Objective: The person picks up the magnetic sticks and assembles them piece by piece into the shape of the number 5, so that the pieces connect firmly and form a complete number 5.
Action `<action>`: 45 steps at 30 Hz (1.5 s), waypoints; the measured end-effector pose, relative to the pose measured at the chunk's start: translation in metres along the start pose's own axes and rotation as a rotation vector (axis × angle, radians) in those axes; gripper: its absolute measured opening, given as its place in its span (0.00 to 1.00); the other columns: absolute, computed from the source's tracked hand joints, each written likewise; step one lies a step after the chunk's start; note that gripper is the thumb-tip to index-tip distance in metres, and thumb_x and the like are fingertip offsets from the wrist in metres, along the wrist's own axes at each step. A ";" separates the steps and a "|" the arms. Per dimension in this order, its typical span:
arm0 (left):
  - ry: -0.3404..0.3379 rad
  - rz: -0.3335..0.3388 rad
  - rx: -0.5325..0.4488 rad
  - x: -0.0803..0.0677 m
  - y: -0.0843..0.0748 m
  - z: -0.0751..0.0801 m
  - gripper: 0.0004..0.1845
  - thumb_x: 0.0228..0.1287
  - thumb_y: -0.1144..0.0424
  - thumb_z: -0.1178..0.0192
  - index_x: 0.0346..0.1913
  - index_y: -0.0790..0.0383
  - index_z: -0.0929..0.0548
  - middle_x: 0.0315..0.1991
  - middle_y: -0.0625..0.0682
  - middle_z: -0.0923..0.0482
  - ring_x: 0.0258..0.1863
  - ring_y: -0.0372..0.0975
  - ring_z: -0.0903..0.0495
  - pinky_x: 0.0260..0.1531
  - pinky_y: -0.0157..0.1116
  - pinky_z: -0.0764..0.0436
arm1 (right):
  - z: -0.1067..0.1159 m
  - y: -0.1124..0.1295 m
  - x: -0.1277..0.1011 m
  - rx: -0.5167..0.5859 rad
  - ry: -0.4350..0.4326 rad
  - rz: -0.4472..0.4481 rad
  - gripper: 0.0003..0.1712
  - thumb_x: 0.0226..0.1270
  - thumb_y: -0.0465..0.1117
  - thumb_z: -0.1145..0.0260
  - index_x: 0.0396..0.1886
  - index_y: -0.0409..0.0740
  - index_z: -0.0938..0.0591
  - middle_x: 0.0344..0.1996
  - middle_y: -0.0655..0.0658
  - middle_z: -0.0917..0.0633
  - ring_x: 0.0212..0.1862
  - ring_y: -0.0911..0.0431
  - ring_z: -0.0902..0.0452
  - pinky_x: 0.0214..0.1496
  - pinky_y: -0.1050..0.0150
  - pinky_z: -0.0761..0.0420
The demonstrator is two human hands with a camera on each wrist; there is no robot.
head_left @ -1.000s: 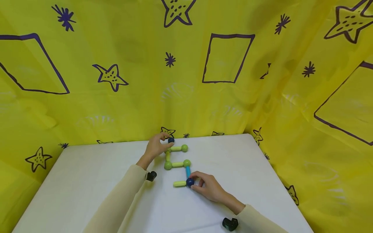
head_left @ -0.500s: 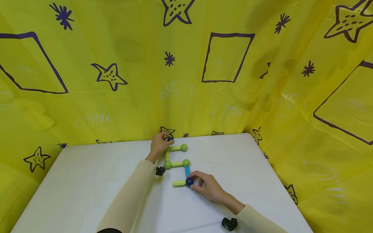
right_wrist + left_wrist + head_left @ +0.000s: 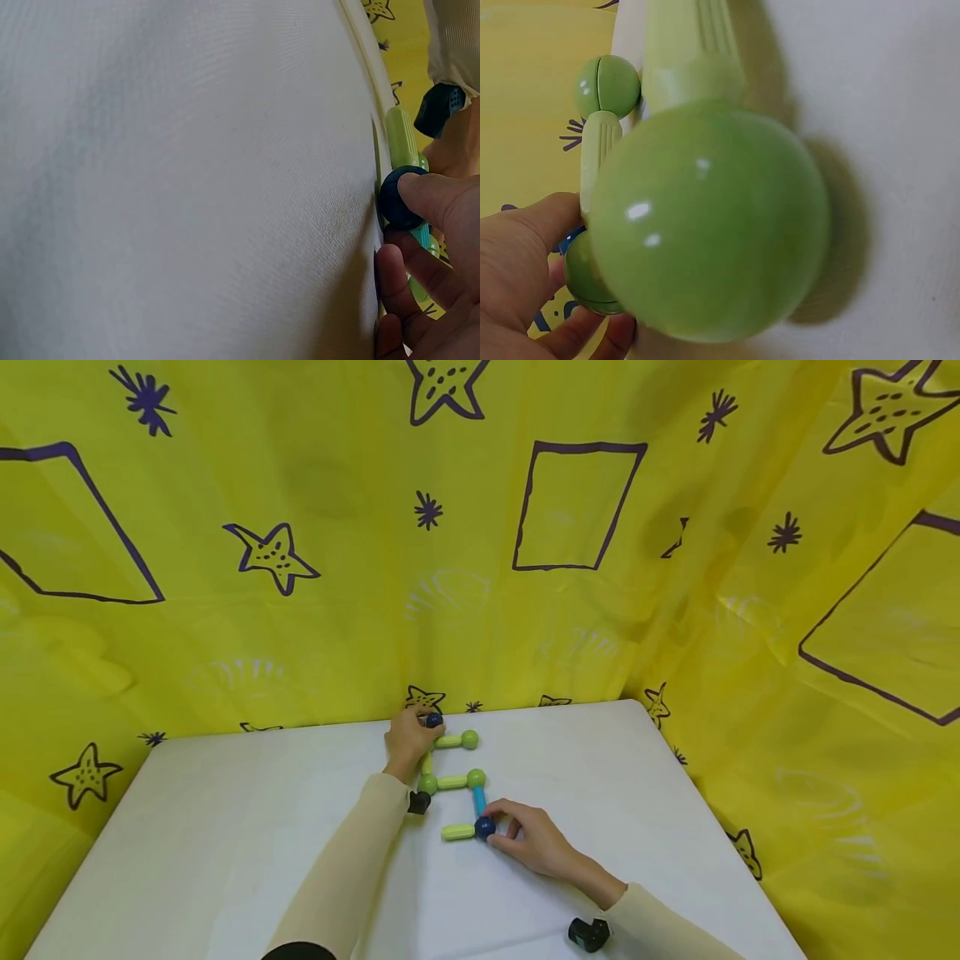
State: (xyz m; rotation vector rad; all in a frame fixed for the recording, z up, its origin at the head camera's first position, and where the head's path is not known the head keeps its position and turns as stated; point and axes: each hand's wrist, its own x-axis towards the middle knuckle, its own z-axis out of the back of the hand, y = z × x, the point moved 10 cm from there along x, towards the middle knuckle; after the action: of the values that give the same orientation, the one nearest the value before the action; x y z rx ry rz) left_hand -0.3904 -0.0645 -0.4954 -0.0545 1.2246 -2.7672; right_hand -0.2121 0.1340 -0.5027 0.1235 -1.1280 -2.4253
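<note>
The left hand (image 3: pixel 407 739) is pinching a dark blue ball (image 3: pixel 433 720) near the white table's (image 3: pixel 225 827) far edge. The right hand (image 3: pixel 534 843) is gripping another dark blue ball (image 3: pixel 484 827) mid-table, which is joining a light green rod (image 3: pixel 458 832) and a blue rod (image 3: pixel 479 801). Bare tabletop is lying to either side.

I can read no words, brands or numbers anywhere in these views; the yellow backdrop (image 3: pixel 480 568) behind my hands carries only drawn purple stars, bursts and outlined quadrilaterals, none of them lettering. The rods and balls under my fingers show no readable markings; nor does the white table (image 3: pixel 187 827).
</note>
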 end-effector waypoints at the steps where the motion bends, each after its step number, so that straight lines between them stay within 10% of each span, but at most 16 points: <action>1: -0.003 0.001 0.002 0.000 0.001 0.000 0.24 0.62 0.55 0.26 0.59 0.60 0.15 0.47 0.59 0.15 0.49 0.51 0.18 0.57 0.54 0.28 | 0.000 0.001 0.000 -0.001 -0.003 0.010 0.19 0.68 0.39 0.27 0.58 0.49 0.17 0.48 0.52 0.14 0.32 0.64 0.25 0.36 0.67 0.24; 29: -0.012 -0.043 0.002 0.001 0.002 0.003 0.21 0.63 0.56 0.28 0.54 0.65 0.14 0.45 0.59 0.14 0.48 0.52 0.18 0.55 0.51 0.25 | -0.001 0.002 0.000 -0.002 0.003 0.009 0.19 0.68 0.39 0.27 0.58 0.51 0.18 0.49 0.53 0.14 0.32 0.64 0.25 0.36 0.69 0.25; 45: 0.007 -0.306 -0.177 -0.025 -0.032 0.029 0.19 0.61 0.62 0.27 0.53 0.66 0.15 0.44 0.58 0.15 0.47 0.55 0.20 0.47 0.45 0.23 | 0.000 0.006 0.000 0.019 -0.010 0.040 0.19 0.68 0.38 0.27 0.57 0.47 0.18 0.49 0.49 0.13 0.32 0.65 0.25 0.35 0.68 0.24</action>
State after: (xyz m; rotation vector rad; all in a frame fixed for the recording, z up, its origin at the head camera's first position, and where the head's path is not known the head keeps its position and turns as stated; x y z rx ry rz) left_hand -0.3664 -0.0611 -0.4522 -0.2696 1.5811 -2.8978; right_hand -0.2104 0.1308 -0.4986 0.0938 -1.1467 -2.3832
